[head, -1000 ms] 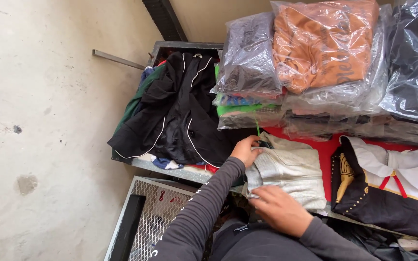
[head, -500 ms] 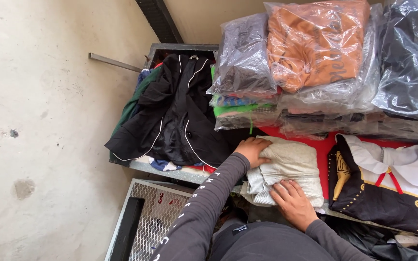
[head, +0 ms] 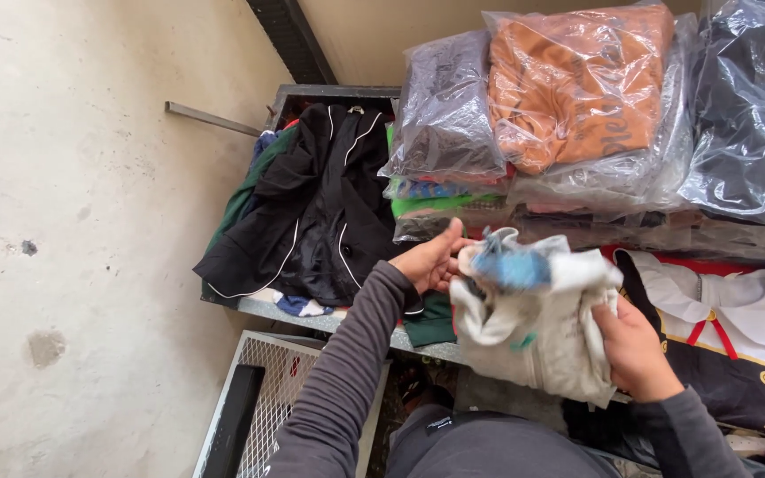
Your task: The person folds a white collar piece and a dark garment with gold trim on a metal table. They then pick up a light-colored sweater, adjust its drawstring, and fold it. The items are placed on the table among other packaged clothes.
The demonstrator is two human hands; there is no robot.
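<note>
we hold a pale grey garment [head: 533, 341] up between both hands, just above the near edge of the bench [head: 312, 317]. our left hand [head: 434, 259] curls loosely at the garment's upper left corner, thumb raised, fingers partly closed on the cloth there. our right hand [head: 632, 345] is clamped on the garment's right edge, fingers wrapped round the cloth and mostly hidden behind it. the garment is soft, thick and rumpled, bunched into a loose bundle, with a blurred blue patch [head: 511, 265] near its top; what that patch is we cannot make out.

to the left of our left hand lies a black jacket [head: 320, 212] with thin white piping, spread limp over other coloured clothes that show only at the edges. beyond both hands stand stacks of folded clothes in clear, crinkled plastic bags [head: 595, 115], one orange, one grey, one dark. to the right of our right hand lies a black garment with a white collar [head: 728, 310], red ties and gold studs, cut off by the frame edge. below our left arm sits a white wire-mesh rack [head: 267, 398], only partly in view.
</note>
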